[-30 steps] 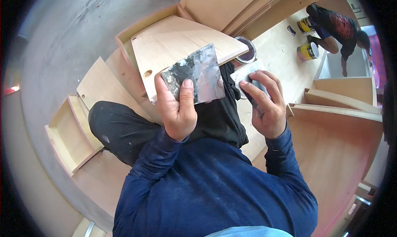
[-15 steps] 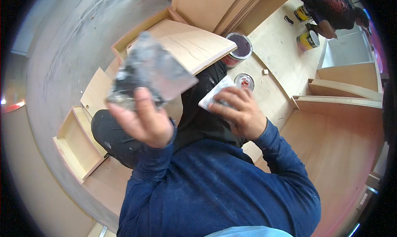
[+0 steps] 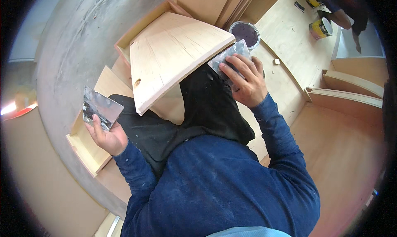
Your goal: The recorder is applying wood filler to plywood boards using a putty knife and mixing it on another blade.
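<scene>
My left hand (image 3: 108, 138), out to the left, grips a flat square metal putty scraper (image 3: 108, 107) smeared with dark and pale paste; the thumb lies on top. My right hand (image 3: 249, 84) has its fingers bent over a second flat metal putty scraper (image 3: 237, 50), also smeared. This one is beside the right edge of a pale wooden panel (image 3: 173, 50); whether it touches the edge I cannot tell. Fine cracks or dark grain lines and a small round hole mark the panel, which is tilted in front of my black-trousered legs.
An open can (image 3: 247, 33) of dark contents stands just beyond my right hand. Wooden drawer boxes (image 3: 89, 154) lie at left, cabinet parts (image 3: 345, 98) at right. At the upper right a co-worker (image 3: 341, 7) bends near yellow-and-black cans (image 3: 321, 28).
My left hand has moved left and down with its scraper, away from the panel. My right hand has moved up with the other scraper to the panel's right edge.
</scene>
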`<state>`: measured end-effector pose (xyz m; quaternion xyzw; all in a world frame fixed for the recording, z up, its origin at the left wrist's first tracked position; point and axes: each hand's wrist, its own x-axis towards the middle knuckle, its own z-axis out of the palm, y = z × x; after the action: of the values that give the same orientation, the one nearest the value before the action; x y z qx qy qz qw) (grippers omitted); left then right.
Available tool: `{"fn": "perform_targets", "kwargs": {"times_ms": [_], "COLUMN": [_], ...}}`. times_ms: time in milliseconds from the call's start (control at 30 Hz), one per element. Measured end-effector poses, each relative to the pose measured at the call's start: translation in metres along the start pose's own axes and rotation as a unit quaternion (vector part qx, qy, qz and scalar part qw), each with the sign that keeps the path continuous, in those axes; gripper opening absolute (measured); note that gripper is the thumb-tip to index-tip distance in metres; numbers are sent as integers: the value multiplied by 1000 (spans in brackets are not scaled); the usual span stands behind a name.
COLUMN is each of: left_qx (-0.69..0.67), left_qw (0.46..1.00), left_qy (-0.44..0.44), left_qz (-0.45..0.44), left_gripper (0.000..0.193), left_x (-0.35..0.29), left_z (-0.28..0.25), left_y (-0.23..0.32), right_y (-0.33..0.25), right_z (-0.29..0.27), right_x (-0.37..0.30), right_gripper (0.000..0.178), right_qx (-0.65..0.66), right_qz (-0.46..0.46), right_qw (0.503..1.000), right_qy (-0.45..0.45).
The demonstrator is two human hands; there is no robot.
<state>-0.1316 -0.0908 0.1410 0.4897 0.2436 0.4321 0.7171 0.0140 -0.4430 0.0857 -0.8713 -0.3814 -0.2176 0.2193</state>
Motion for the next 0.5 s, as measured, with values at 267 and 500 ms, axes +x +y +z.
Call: {"fn": "perform_targets", "kwargs": {"times_ms": [267,500], "left_qx": [11,12], "left_qw": [999,999], "left_qy": [-8,-24], "left_qz": [-34,-44], "left_gripper": [52,53], "left_x": [2,3], "left_z": [-26,-28], "left_y": [-6,-3], "right_y": [6,5], "right_z": [15,15], "right_x": [-1,1], "right_gripper": [73,73], "right_qx": [14,34], "right_qz": [-5,-1], "right_qw": [1000,999], "right_qy": [-1,-2]}}
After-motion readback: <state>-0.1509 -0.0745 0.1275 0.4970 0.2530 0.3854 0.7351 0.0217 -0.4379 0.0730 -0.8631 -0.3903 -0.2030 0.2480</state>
